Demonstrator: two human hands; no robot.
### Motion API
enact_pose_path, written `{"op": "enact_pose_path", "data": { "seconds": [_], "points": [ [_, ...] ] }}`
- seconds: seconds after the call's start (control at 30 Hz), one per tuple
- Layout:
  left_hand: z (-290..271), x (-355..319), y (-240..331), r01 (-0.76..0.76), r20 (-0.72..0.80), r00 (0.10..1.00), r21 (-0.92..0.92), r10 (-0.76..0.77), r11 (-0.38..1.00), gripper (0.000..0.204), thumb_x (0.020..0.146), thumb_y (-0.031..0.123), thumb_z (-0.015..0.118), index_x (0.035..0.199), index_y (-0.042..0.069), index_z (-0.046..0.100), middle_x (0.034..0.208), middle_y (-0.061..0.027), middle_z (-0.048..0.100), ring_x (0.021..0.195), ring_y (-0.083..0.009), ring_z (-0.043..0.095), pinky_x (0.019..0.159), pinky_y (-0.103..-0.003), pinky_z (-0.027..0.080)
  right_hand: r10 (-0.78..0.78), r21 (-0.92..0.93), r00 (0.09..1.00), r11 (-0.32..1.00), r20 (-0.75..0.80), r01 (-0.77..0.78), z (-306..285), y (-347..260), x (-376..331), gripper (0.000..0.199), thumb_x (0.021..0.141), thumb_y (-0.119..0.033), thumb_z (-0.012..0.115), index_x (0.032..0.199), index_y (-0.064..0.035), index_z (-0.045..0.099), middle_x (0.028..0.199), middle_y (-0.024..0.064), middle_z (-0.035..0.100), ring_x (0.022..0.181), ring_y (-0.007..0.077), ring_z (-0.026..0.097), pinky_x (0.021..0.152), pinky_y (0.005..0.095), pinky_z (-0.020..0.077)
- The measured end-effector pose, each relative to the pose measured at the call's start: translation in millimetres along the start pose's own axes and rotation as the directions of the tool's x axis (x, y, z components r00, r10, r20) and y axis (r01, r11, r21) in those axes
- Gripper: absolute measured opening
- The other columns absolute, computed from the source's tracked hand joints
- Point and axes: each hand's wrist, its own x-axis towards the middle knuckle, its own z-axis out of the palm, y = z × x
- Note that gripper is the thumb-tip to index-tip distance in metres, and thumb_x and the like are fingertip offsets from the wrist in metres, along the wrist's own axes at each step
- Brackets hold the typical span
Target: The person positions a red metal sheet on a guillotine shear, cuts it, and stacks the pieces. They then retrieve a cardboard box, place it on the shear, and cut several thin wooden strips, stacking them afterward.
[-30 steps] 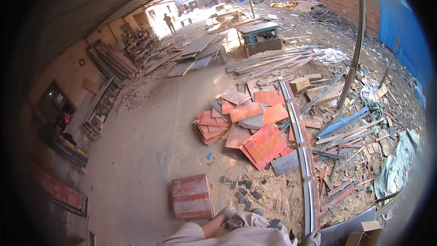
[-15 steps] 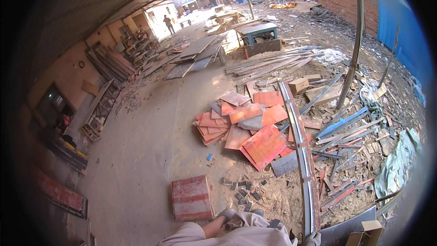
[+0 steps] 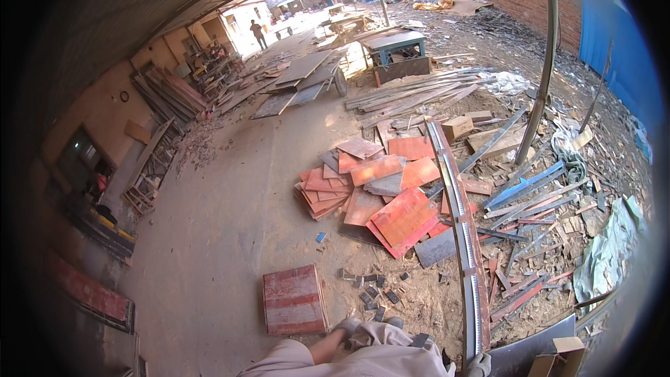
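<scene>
My right hand (image 3: pixel 479 365), in a grey glove, is at the lower edge, its fingers closed over the near end of a long metal rail (image 3: pixel 462 227) with a pale marked strip. The rail runs away from me. My left hand (image 3: pixel 347 325), also gloved, is low in front of my body below a bare forearm; its fingers are too small and partly hidden to read. Just left of it stands a neat stack of reddish boards (image 3: pixel 294 300). Beyond lies a loose heap of orange-red panels (image 3: pixel 401 220), left of the rail.
Small dark offcuts (image 3: pixel 370 297) and sawdust cover the ground ahead. Wood scraps (image 3: pixel 534 220) and a metal post (image 3: pixel 544 70) are to the right. Farther off stand a cart of sheets (image 3: pixel 300 80), a blue-framed machine table (image 3: pixel 398 49) and a person (image 3: pixel 258 33).
The view has shifted very slightly, and the distant person's posture differs a little. My hands, the rail and the boards keep their places.
</scene>
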Motion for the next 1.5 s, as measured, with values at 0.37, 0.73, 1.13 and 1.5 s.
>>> {"op": "enact_pose_path", "data": {
  "seconds": [0.37, 0.73, 1.13, 1.5],
  "points": [
    [1.6, 8.7, 7.7, -0.065, -0.038, 0.997, 0.073, 0.068, 0.995, 0.052, 0.088, 0.052, 0.066, 0.115, 0.008, 0.080, 0.119, -0.0175, 0.077, 0.108, -0.0326, 0.075, 0.094, -0.041, 0.057, -0.245, -0.369, 0.969, 0.905, -0.046, 0.211, -0.5, 9.7, 1.1, 0.044, 0.103, -0.049, 0.053, 0.111, -0.0126, 0.077, 0.108, 0.0156, 0.076, 0.102, 0.0375, 0.070, 0.090, 0.0457, 0.0547],
    [6.2, -3.3, 22.9, 0.034, 0.010, 0.999, 0.090, -0.035, 0.995, 0.043, 0.091, 0.044, 0.067, 0.115, 0.010, 0.080, 0.115, -0.0141, 0.079, 0.101, -0.0272, 0.074, 0.089, -0.041, 0.057, -0.103, 0.029, 0.995, 0.994, -0.003, 0.103, 12.7, 41.8, 1.8, 0.043, 0.106, -0.043, 0.050, 0.110, -0.0090, 0.075, 0.100, 0.0148, 0.073, 0.095, 0.0353, 0.070, 0.083, 0.0436, 0.0554],
    [11.8, 48.7, 29.2, 0.072, 0.046, 0.996, -0.011, -0.071, 0.997, 0.055, 0.089, 0.054, 0.066, 0.124, 0.012, 0.075, 0.126, -0.0158, 0.074, 0.115, -0.0327, 0.072, 0.101, -0.044, 0.054, 0.031, 0.149, 0.995, 0.988, 0.094, -0.045, -15.6, 9.3, 36.2, 0.020, 0.095, -0.024, 0.064, 0.091, -0.0057, 0.070, 0.085, 0.0204, 0.072, 0.081, 0.0397, 0.072, 0.078, 0.0494, 0.0559],
    [-47.5, 128.8, 189.3, 0.193, -0.140, 0.951, -0.429, -0.276, 0.882, 0.045, 0.100, 0.020, 0.068, 0.140, -0.001, 0.063, 0.119, -0.0162, 0.075, 0.099, -0.0210, 0.072, 0.088, -0.033, 0.058, 0.057, 0.307, 0.998, 0.951, -0.034, -0.044, -60.2, -13.1, 164.1, 0.022, 0.097, -0.028, 0.064, 0.109, -0.0119, 0.074, 0.107, 0.0152, 0.075, 0.106, 0.0356, 0.070, 0.094, 0.0471, 0.0544]
  ]
}}
